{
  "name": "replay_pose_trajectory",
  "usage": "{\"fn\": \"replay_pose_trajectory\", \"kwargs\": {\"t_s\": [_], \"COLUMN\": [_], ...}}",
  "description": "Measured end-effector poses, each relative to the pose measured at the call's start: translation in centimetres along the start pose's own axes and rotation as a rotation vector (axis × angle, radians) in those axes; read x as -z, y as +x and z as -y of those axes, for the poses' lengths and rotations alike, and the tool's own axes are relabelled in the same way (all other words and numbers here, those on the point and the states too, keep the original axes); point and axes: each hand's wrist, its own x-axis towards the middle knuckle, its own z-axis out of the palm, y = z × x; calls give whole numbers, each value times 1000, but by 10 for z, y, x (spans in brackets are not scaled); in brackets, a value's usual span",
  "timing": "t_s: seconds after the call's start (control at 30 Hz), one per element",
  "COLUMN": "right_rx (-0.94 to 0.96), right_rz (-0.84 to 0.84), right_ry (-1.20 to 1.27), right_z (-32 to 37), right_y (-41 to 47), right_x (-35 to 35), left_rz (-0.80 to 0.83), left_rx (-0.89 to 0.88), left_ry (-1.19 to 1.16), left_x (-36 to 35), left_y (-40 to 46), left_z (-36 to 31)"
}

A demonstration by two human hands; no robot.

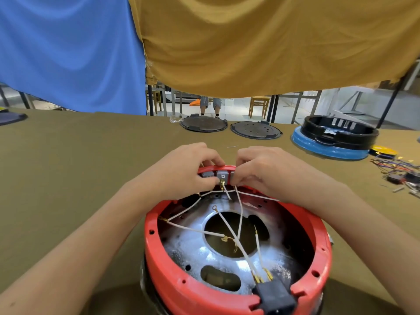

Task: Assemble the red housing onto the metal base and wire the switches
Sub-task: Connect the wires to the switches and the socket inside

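Note:
The red housing (172, 267) sits as a ring around the shiny metal base (193, 244) at the bottom centre. Several white wires (241, 214) with brass terminals cross the inside. Grey switches (222, 174) line the housing's far rim. My left hand (181, 169) grips the far rim, its fingers over the top and its thumb near a brass terminal (222, 183) at the middle switch. My right hand (263, 169) pinches at the rim just right of that switch, where wires run up. A black plug socket (276, 294) sits in the near rim.
Two dark round plates (203, 123) (255, 130) lie at the table's far edge. A black housing (341, 130) on a blue ring (327, 148) stands at the far right. Loose coloured wires and small parts (395, 170) lie at the right edge. Blue and yellow cloths hang behind.

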Motion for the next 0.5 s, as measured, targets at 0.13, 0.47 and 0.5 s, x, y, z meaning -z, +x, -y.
{"fn": "replay_pose_trajectory", "kwargs": {"t_s": [0.13,0.47,0.5], "right_rx": [14,-43,-43], "right_rz": [-15,-130,-138], "right_ry": [42,214,220], "right_z": [-3,-10,-11], "right_y": [0,-2,-2], "right_x": [-2,-8,-9], "left_rz": [5,-6,-7], "left_rx": [6,-18,-21], "left_ry": [-5,30,37], "left_x": [0,-1,-1], "left_y": [0,2,3], "left_z": [1,1,1]}}
